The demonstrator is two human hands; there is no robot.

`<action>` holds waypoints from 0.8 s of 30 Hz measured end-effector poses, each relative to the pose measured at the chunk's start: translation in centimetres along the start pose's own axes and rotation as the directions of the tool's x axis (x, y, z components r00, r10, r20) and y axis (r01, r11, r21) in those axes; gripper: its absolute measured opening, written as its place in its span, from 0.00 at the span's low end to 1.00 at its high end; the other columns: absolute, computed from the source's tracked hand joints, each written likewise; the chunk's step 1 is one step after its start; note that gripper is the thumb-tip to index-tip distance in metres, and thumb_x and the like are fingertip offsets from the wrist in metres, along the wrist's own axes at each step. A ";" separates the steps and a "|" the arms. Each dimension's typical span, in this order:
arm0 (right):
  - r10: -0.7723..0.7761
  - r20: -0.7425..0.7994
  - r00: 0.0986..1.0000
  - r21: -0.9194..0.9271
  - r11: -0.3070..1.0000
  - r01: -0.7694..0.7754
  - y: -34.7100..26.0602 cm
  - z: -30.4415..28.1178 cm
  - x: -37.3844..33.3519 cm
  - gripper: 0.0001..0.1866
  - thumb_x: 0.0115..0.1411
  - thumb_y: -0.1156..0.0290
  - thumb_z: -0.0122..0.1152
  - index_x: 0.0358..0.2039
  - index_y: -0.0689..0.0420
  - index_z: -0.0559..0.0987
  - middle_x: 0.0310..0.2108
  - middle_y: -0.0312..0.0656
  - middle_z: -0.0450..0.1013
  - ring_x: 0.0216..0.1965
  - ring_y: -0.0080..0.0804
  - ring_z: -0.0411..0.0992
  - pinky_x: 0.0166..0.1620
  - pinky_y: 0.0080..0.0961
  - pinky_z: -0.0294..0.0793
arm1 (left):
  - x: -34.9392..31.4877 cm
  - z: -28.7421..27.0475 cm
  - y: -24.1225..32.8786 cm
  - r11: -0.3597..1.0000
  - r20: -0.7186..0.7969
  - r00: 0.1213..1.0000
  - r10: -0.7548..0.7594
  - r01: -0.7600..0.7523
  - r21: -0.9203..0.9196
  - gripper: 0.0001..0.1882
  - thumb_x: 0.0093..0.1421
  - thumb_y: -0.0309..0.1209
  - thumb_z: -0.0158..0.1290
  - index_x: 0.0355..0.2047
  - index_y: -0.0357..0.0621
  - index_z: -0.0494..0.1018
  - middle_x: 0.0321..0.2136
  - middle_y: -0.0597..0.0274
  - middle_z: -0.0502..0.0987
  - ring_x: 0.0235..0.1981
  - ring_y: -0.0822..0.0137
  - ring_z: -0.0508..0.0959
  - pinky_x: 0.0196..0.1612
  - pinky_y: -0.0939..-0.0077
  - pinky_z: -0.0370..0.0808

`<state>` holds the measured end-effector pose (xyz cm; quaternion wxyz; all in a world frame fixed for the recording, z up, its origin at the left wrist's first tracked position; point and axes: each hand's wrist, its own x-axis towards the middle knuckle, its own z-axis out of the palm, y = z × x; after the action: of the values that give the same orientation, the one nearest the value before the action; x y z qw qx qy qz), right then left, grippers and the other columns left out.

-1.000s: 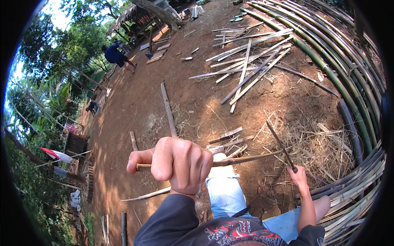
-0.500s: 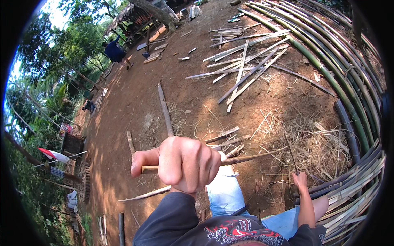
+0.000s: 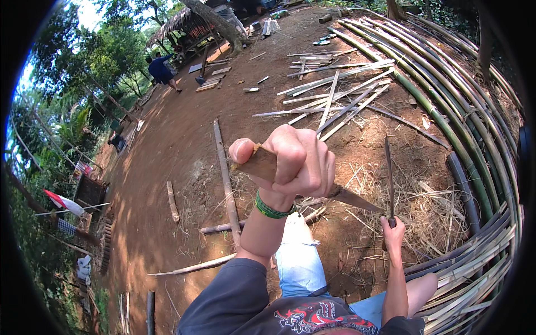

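Observation:
My left hand (image 3: 298, 162), raised in front of me with a green band on its wrist, is closed around a flat bamboo strip (image 3: 360, 200). One end of the strip sticks out beside the thumb; the other slants down to the right. Lower on the right, my right hand (image 3: 394, 237) grips the dark handle of a long-bladed knife (image 3: 389, 173). Its blade points up and away from me. The strip's far end appears close to the knife near the handle; whether they touch I cannot tell.
Thin shavings (image 3: 427, 215) cover the soil beside the knife. Split bamboo strips (image 3: 474, 279) lie at my right, and long green poles (image 3: 430, 106) curve behind them. More slats (image 3: 340, 95) are scattered ahead. A stick (image 3: 223, 167) lies left of my hand. A person (image 3: 161, 70) stands far off.
My left hand has risen and shifted right, and the strip has turned to show its broader face. My right hand has come up and left, with the knife blade now more upright.

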<state>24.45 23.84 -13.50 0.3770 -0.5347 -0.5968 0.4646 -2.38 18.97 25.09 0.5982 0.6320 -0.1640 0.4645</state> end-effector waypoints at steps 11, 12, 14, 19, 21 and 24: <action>-0.229 -0.003 0.973 0.643 0.745 0.177 -16.4 0.9 -0.8 0.18 0.57 0.67 0.69 0.42 0.67 0.77 0.30 0.37 0.76 0.16 0.12 0.64 0.18 0.13 0.61 | 4.3 -0.9 -3.3 0.989 -0.052 0.991 -0.127 0.122 -0.083 0.32 0.63 0.59 0.36 0.14 0.47 0.58 0.06 0.70 0.60 0.07 0.81 0.52 0.08 0.82 0.49; -0.207 0.056 0.977 0.623 0.772 0.128 -16.5 0.4 -0.8 0.19 0.58 0.66 0.68 0.43 0.66 0.77 0.25 0.36 0.74 0.15 0.13 0.64 0.18 0.14 0.61 | 4.7 -0.7 -3.6 0.987 -0.060 0.988 -0.145 0.140 -0.075 0.32 0.64 0.59 0.36 0.13 0.47 0.57 0.06 0.70 0.60 0.07 0.81 0.52 0.08 0.83 0.48; -0.212 0.067 0.975 0.648 0.752 0.119 -15.8 -0.3 -0.8 0.19 0.58 0.66 0.68 0.44 0.66 0.77 0.23 0.34 0.73 0.14 0.14 0.64 0.18 0.14 0.61 | 5.7 -0.4 -3.9 0.983 -0.037 0.985 -0.169 0.165 -0.076 0.31 0.65 0.57 0.35 0.13 0.48 0.57 0.06 0.71 0.59 0.06 0.82 0.52 0.08 0.85 0.47; -0.223 0.027 0.974 0.683 0.716 0.145 -14.8 -0.6 -0.5 0.19 0.58 0.64 0.69 0.43 0.65 0.75 0.20 0.33 0.70 0.14 0.16 0.63 0.18 0.16 0.62 | 6.9 -1.7 -6.2 0.987 -0.009 0.992 -0.129 0.127 -0.100 0.27 0.65 0.53 0.37 0.21 0.43 0.62 0.10 0.66 0.65 0.09 0.75 0.60 0.12 0.80 0.60; -0.224 -0.013 0.975 0.727 0.667 0.163 -14.3 -1.0 0.3 0.17 0.59 0.67 0.68 0.43 0.62 0.75 0.20 0.33 0.70 0.14 0.17 0.63 0.18 0.17 0.61 | 8.6 -0.5 -6.7 0.996 -0.250 0.968 -0.037 0.056 0.070 0.24 0.67 0.49 0.38 0.24 0.43 0.65 0.11 0.65 0.66 0.09 0.73 0.62 0.15 0.79 0.66; -0.222 -0.120 0.968 0.760 0.607 0.233 -14.7 -1.8 1.4 0.13 0.60 0.70 0.68 0.43 0.57 0.75 0.21 0.32 0.70 0.14 0.19 0.62 0.18 0.19 0.60 | 8.9 -0.6 -5.8 0.683 -0.410 0.832 0.373 0.054 0.729 0.21 0.69 0.46 0.42 0.43 0.38 0.66 0.33 0.55 0.75 0.32 0.68 0.77 0.41 0.72 0.76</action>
<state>21.69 25.55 0.98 0.6279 -0.2465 -0.4031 0.6185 6.36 23.89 28.46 0.2812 0.6424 0.1435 0.6983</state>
